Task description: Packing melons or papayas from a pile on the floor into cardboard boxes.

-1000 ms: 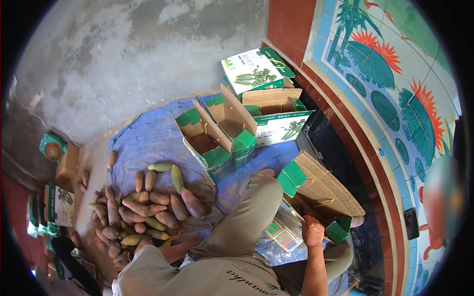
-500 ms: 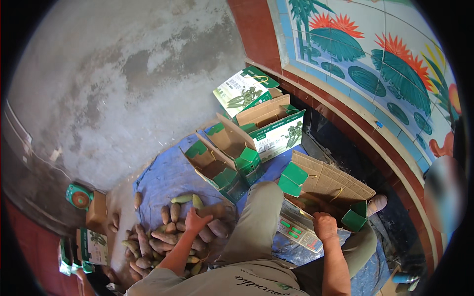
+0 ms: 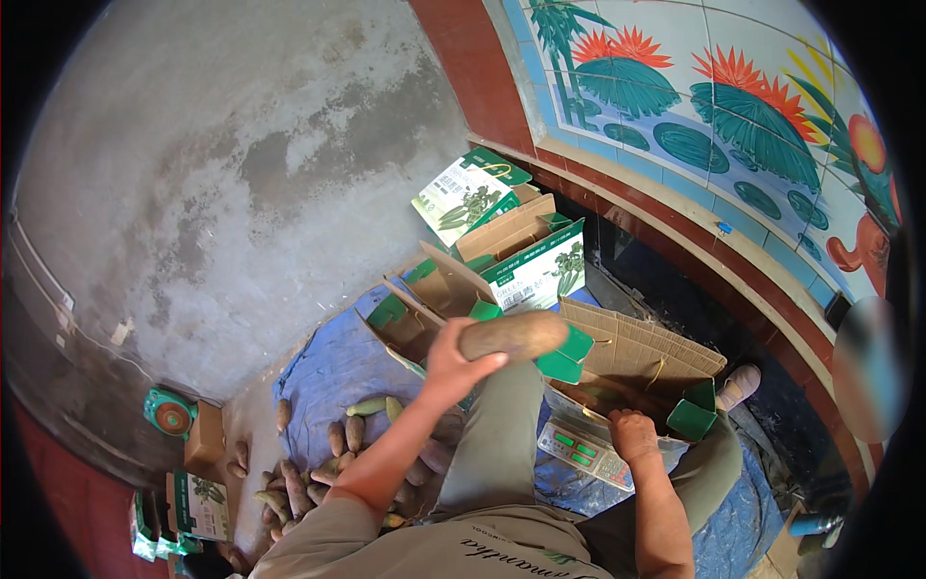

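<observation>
Raised over my left knee, my left hand (image 3: 451,365) is closed around one end of a long, thick, brownish radish (image 3: 521,335). The radish lies nearly level and points toward the open carton (image 3: 641,338) on the right. My right hand (image 3: 633,437) has its fingers curled on that carton's near edge; the fingertips are partly hidden. Just below the carton, a digital scale (image 3: 585,455) with lit green displays shows between my legs. Left of my knee, a pile of muddy radishes (image 3: 294,487), some greener, is partly covered by my left forearm.
Open cartons (image 3: 395,333) stand beyond my left knee, and a white-and-green carton (image 3: 535,270) stands behind them. A blue tarp (image 3: 323,362) covers part of the floor. A green round device (image 3: 169,412) and more boxes (image 3: 198,507) are at far left. Walls border the back and right.
My left hand has lifted a radish from the pile and carried it up and right, over my knee. My right hand has stayed at the carton's edge. The view has shifted slightly.
</observation>
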